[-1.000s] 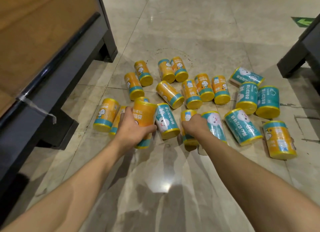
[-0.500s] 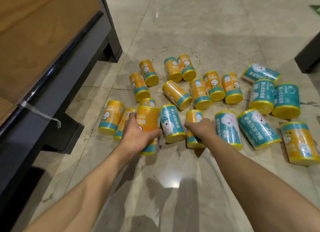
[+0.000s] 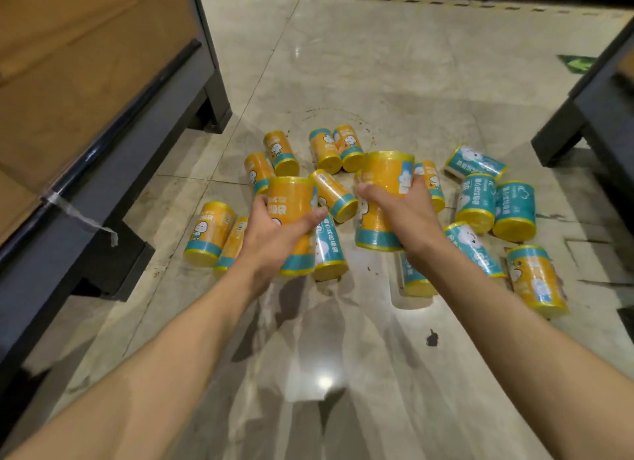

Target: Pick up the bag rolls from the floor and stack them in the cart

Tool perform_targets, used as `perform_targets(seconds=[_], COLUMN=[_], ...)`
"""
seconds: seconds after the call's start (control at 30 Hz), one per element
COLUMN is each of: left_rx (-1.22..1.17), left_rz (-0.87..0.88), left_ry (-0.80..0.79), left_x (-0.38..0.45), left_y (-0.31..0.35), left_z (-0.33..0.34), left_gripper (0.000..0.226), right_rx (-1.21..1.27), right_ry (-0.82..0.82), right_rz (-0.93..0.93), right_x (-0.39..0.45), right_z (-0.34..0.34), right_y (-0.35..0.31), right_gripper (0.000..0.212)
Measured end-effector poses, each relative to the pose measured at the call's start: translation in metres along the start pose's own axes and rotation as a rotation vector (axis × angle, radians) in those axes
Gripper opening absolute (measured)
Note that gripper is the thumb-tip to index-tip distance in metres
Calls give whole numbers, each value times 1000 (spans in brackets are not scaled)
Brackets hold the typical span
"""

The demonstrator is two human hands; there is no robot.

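**Two rolls up, cart unseen**

Both hands have lifted since a second ago. Left hand (image 3: 271, 234) holds a roll (image 3: 291, 205); right hand (image 3: 406, 215) holds another (image 3: 386, 185). Remaining rolls (image 3: 478, 202) litter the floor (image 3: 343, 373) from 9 to 3 o'clock. Slick wrap could slip from one-handed grips.

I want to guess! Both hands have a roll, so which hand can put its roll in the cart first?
Probably left: the left hand and its orange roll are nearer the wooden cart than the right hand.
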State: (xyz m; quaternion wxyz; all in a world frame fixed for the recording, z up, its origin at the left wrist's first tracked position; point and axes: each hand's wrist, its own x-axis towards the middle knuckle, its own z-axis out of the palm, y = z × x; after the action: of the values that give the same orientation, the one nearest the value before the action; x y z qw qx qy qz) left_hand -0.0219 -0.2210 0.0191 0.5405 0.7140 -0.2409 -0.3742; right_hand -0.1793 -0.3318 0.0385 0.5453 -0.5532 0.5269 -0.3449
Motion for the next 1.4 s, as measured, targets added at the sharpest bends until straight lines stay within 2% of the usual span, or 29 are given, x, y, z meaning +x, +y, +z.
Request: perform_targets(seconds=[0.13, 0.33, 0.57, 0.8, 0.87, 0.93, 1.03, 1.1, 1.27, 1.4], left_rx=[-90, -116, -81, -104, -118, -124, -132, -139, -157, -169], left_rz=[41, 76, 183, 344, 365, 378, 353, 341, 365, 414], left_ry=[-7, -29, -57, -85, -80, -73, -95, -114, -124, -154], left_x=[-20, -75, -162, -240, -262, -281, -309, -324, -353, -367], left_y=[49, 161, 402, 669, 726, 772, 823, 848, 887, 909], left_z=[4, 0, -28, -65, -74, -80, -90, -94, -87, -69], left_gripper=[69, 58, 60, 54, 53, 55, 61, 65, 58, 58], right_rx=[60, 82, 105, 63, 60, 67, 80, 72, 83, 99], right_ry=[7, -1, 30, -6, -5, 0, -1, -4, -1, 25], right_rz=[-92, -80, -68, -180, -213, -241, -272, -277, -264, -275], right_x=[-25, -66, -130, -196, -214, -230, -254, -267, -291, -301], right_z=[-15, -55, -115, -166, -178, -190, -208, -220, -246, -272], right_y=[-51, -165, -386, -648, -706, -754, -808, -834, -871, -886], right_gripper=[48, 49, 50, 70, 68, 55, 40, 43, 61, 57])
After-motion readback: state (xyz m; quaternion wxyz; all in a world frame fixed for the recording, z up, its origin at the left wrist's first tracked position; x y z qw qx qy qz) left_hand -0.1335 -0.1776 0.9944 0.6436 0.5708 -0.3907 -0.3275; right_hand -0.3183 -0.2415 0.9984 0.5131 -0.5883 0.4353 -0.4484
